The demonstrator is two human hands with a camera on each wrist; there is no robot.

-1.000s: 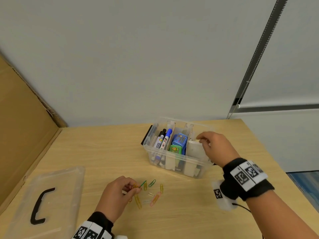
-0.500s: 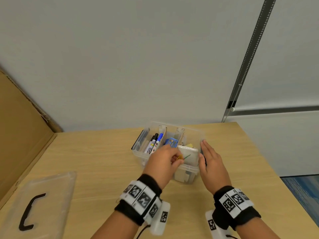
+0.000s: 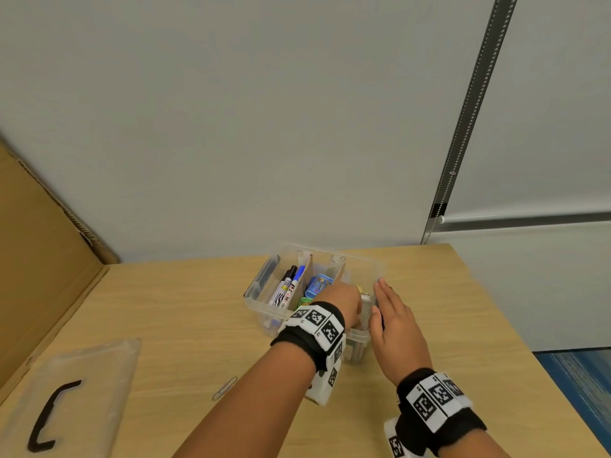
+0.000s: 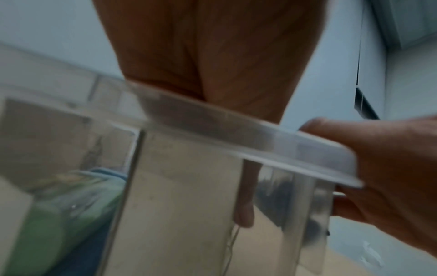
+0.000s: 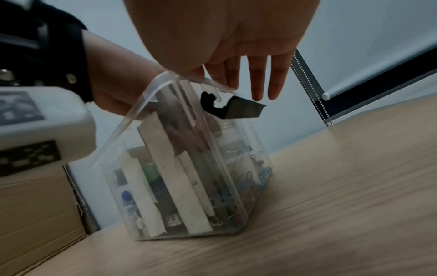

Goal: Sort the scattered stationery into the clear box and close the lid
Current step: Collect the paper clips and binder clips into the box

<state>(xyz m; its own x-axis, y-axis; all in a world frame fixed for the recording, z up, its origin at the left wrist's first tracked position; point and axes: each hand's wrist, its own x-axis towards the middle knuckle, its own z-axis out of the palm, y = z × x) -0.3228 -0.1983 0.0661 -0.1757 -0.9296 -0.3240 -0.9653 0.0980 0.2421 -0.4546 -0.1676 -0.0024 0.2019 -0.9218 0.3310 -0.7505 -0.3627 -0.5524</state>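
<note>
The clear box [image 3: 261, 287] stands open at the table's far middle, with cardboard dividers. Markers [image 3: 287, 289] lie in its left compartment and a blue item [image 3: 319, 284] in the middle one. My left hand [image 3: 355, 294] reaches down into the right compartment; a bit of yellow shows at its fingertips. Through the box wall [image 5: 236, 149] its fingers [image 5: 189, 134] point downward above a pile of coloured paper clips [image 5: 246, 184]. Whether they still pinch clips is hidden. My right hand [image 3: 380, 297] lies flat with straight fingers against the box's right end, over the black latch [image 5: 234, 108].
The clear lid [image 3: 99, 375] with its black handle [image 3: 49, 418] lies at the near left of the table. One pale paper clip [image 3: 224, 388] rests on the wood beside my left forearm. A cardboard panel [image 3: 39, 259] stands along the left edge.
My left hand lifted paper clips off the table, carried them to the box and now dips into the right compartment. My right hand let go of the white item and flattened against the box's side.
</note>
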